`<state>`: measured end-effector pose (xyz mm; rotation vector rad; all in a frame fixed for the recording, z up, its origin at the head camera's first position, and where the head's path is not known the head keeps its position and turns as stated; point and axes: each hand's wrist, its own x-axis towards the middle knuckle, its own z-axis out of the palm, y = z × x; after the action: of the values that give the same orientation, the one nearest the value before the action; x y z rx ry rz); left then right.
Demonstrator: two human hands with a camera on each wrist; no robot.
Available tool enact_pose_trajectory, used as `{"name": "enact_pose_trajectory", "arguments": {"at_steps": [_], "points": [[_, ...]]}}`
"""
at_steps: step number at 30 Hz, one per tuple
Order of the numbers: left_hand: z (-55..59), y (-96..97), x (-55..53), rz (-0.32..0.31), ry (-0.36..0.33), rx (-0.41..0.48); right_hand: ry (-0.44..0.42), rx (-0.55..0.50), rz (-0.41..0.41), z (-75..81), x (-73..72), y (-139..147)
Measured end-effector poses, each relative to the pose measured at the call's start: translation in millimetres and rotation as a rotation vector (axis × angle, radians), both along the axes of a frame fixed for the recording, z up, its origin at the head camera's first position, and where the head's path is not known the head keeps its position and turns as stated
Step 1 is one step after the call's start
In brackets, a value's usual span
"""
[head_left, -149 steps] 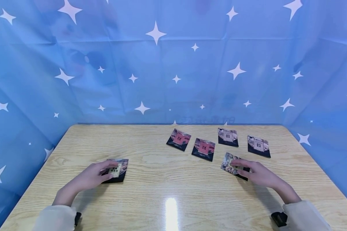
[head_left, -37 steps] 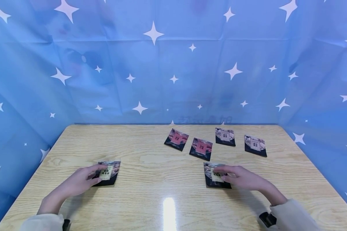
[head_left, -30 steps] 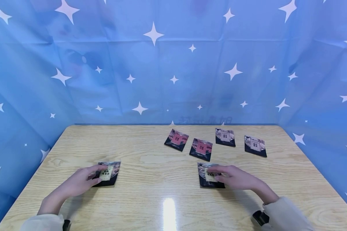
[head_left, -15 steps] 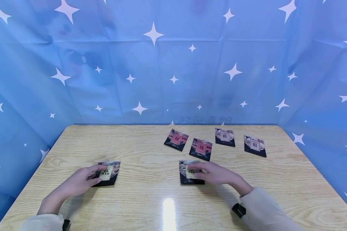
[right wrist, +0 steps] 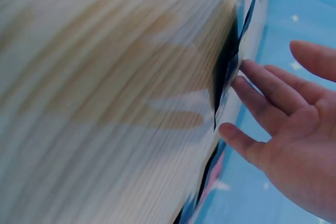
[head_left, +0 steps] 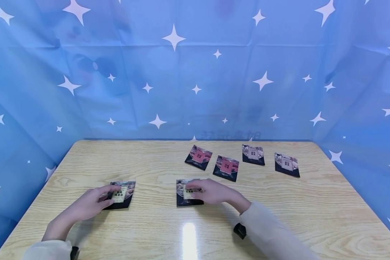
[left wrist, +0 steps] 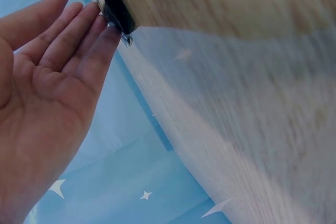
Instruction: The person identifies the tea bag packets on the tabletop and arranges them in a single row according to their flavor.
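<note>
On the left of the table, a flat black packet (head_left: 128, 199) with a pale yellow-green label lies under the fingertips of my left hand (head_left: 91, 203). The left wrist view shows fairly straight fingers (left wrist: 68, 40) touching the edge of that packet (left wrist: 111, 3). Near the table's middle, my right hand (head_left: 212, 192) rests its fingertips on a matching packet (head_left: 180, 196). From the right wrist, the fingers (right wrist: 273, 90) look extended against the packet's face (right wrist: 230, 66), without curling round it. Part of each label is hidden by fingers.
Two packets with red labels, one farther back (head_left: 198, 157) and one nearer (head_left: 226, 168), lie beyond my right hand. Two with pale purple labels, one at the back (head_left: 253, 154) and one at right (head_left: 286, 164), lie farther right. A blue star-patterned cloth (head_left: 195, 68) surrounds the wooden table (head_left: 156, 231).
My right hand has slid its packet leftward from the right side to the table's middle, straightening it. Left hand and packet shifted slightly left earlier, then stayed put.
</note>
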<state>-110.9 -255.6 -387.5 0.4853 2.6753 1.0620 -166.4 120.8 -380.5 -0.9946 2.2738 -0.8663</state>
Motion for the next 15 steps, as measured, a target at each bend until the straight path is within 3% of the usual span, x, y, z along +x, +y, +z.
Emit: {"name": "enact_pose_trajectory", "arguments": {"at_steps": [15], "points": [[-0.5, 0.1, -0.5, -0.004, 0.034, -0.015, -0.018, 0.039, 0.034, 1.0, -0.5, -72.6]]}}
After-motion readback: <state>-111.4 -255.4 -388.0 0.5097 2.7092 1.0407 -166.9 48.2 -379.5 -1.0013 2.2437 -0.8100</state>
